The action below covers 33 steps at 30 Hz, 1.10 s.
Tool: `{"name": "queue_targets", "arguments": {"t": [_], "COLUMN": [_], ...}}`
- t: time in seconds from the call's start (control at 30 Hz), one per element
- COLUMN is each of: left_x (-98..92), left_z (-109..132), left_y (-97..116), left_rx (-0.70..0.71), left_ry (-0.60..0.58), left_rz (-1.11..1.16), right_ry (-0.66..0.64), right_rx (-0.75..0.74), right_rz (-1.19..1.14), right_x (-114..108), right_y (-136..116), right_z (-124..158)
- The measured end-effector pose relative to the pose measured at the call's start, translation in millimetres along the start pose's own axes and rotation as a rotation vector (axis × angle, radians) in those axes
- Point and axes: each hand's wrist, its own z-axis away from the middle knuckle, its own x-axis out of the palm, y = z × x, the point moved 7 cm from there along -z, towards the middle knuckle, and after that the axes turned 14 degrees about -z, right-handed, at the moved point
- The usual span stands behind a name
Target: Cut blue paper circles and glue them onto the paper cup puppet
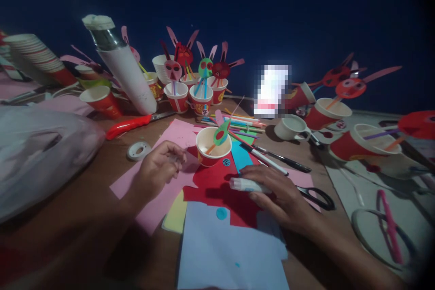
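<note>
My right hand (280, 195) lies over the red paper (210, 186), its fingers around a white tube that looks like a glue stick (248, 185). To the left, my left hand (159, 163) hovers above pink paper (136, 186) with curled fingers. Something pale may sit between those fingertips, too blurred to make out. Between and beyond both hands stands a paper cup (212, 161) with a green paper face (221, 135) on a stick leaning inside it. A small patterned disc (226, 162) is near the cup's foot. Closer to me, a blue paper circle (221, 213) rests on light blue paper (217, 249).
Finished-looking cups with rabbit faces (205, 69) line the back. A white flask (125, 72), a red-handled cutter (129, 126) and a plastic bag (44, 158) are on the left. Pens (265, 158), scissors (319, 198) and a mug (288, 128) lie to the right.
</note>
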Motion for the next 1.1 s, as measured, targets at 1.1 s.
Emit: {"name": "queue_targets", "arguments": {"t": [1.1], "left_x": [-13.9], "left_z": [-42.3], "left_y": [26.0], "left_rx": [0.01], "left_ry": [-0.036], "left_rz": [-0.323], "right_ry": [-0.105], "right_rx": [0.049], "right_rz": [0.105], "right_x": [16.6], "right_y": [9.8], "right_z": [-32.3]}}
